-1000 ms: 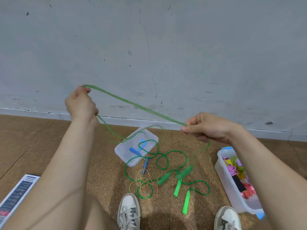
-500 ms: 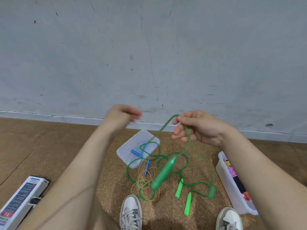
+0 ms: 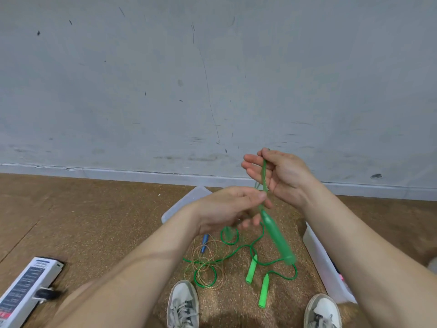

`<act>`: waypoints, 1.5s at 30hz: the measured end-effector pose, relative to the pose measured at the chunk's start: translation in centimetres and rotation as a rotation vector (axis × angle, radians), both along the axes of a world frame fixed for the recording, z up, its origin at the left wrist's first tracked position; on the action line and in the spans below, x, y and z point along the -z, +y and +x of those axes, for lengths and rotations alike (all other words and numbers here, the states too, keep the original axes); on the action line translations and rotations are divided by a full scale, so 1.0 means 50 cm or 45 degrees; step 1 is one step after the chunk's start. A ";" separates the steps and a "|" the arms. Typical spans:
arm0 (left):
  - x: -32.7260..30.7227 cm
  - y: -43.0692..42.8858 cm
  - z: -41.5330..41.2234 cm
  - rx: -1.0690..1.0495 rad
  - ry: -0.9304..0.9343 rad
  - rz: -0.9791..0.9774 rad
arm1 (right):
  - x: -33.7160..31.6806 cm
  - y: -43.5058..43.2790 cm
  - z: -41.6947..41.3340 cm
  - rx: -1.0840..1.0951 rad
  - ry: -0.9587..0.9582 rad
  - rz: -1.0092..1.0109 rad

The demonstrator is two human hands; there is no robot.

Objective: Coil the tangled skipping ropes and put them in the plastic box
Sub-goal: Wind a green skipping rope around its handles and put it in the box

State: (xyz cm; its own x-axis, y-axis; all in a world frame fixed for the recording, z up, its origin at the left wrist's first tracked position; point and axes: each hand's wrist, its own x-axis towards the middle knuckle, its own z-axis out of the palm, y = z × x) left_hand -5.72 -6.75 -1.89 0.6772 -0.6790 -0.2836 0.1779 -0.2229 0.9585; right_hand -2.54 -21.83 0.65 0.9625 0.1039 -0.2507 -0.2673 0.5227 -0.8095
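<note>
Above the tangled green ropes (image 3: pixel 238 253) on the cork floor, our right hand (image 3: pixel 282 177) pinches a translucent green skipping rope (image 3: pixel 264 176), our left hand (image 3: pixel 227 209) loosely grasping below, mid-coiling; next we judge another loop, then the clear plastic box (image 3: pixel 324 263).

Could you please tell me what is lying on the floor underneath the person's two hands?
Below the left hand and right hand lie a green skipping rope, a thin tan rope and a blue handle. The forearms cover part of the tangle and of the lid.

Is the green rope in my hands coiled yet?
Not yet: the green rope hangs in loose strands, its handle dangling.
</note>
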 end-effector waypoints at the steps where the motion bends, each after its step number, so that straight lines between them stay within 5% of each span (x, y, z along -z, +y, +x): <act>1: 0.001 -0.002 0.003 -0.035 -0.063 0.021 | 0.003 0.002 0.000 -0.005 -0.002 -0.011; 4: -0.009 -0.011 0.011 -0.208 -0.119 -0.005 | 0.013 0.010 0.000 -0.099 -0.014 -0.058; 9: -0.041 0.001 0.045 -0.720 0.160 -0.589 | 0.039 0.025 -0.020 -0.635 0.023 -0.142; 14: -0.063 0.052 0.072 -0.976 0.275 -0.801 | 0.077 0.033 -0.038 -1.042 0.018 -0.465; 18: -0.055 0.085 0.085 -1.035 0.053 -0.527 | 0.085 0.024 -0.045 -1.111 -0.093 -0.760; 21: -0.013 0.094 0.089 -0.933 -0.289 0.176 | 0.073 0.019 -0.045 -1.012 -0.094 -0.762; 24: 0.011 0.089 0.075 -0.658 -0.219 0.431 | 0.046 0.016 -0.036 -0.653 -0.056 -0.463; 28: 0.004 0.054 0.040 -0.428 -0.108 0.314 | 0.030 0.015 -0.018 -0.283 -0.049 -0.227; 32: -0.007 0.028 0.029 -0.510 0.085 0.026 | 0.036 0.016 -0.008 -0.105 -0.075 -0.356; 42: 0.006 0.017 0.046 -0.555 0.150 -0.159 | 0.031 0.030 -0.009 -0.003 -0.144 -0.386; 45: -0.001 0.016 0.052 -0.686 0.141 -0.262 | 0.030 0.036 -0.024 -0.191 -0.069 -0.485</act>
